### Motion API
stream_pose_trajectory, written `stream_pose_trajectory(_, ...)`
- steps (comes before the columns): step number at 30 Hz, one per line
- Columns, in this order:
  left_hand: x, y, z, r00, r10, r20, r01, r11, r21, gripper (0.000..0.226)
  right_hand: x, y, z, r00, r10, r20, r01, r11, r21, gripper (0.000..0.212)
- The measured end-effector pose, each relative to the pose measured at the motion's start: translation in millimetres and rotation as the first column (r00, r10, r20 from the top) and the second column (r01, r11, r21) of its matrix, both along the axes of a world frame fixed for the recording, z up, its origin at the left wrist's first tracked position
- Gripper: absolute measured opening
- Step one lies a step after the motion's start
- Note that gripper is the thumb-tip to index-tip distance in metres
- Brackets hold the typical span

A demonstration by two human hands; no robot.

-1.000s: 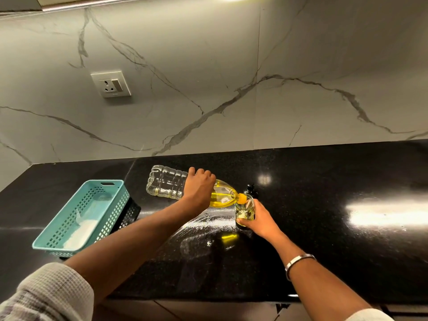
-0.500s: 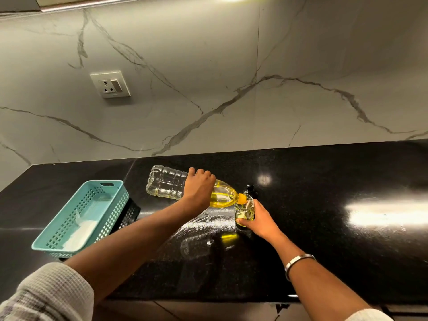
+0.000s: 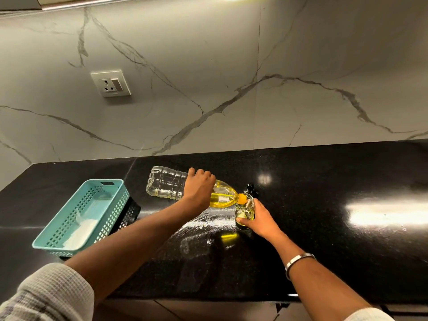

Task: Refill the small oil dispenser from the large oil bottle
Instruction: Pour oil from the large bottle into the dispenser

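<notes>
The left hand [image 3: 199, 189] was wrapped around the big oil bottle [image 3: 183, 189], tipped nearly flat so its orange neck sat right over the mouth of the small dispenser [image 3: 245, 210]. The right hand [image 3: 260, 220] gripped that little jar to steady it on the black counter [image 3: 324, 239] (looked about half full, hard to tell). Its dark cap [image 3: 251, 189] waited just behind.

The black counter [image 3: 335, 239] lies open rightward (glossy, bare), while a teal basket [image 3: 81, 216] blocks its left side.
</notes>
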State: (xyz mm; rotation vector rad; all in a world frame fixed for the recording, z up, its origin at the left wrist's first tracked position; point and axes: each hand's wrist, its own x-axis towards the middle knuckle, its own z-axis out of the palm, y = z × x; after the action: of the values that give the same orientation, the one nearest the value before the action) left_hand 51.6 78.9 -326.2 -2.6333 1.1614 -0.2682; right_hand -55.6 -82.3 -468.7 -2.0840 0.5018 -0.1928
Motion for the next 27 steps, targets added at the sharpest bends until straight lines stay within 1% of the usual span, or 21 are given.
stream_pose_trajectory(5,0.7,1.6,-1.5,1.000,0.003,-0.002,-0.003,1.000,-0.003,0.041,-0.1,0.3,0.9,1.000,0.000,-0.018,0.000,1.000,0.007,0.061)
stream_pose_trajectory(18,1.1,1.8,-1.3,1.000,0.008,-0.015,-0.009,1.000,-0.014,0.040,0.3,-0.5,-0.7,1.000,0.001,-0.028,-0.001,1.000,-0.012,0.056)
stream_pose_trajectory(27,1.5,0.2,0.5,1.000,0.003,-0.004,-0.003,1.000,-0.012,0.042,0.8,-1.0,-1.5,1.000,-0.001,-0.028,0.001,1.000,-0.006,0.058)
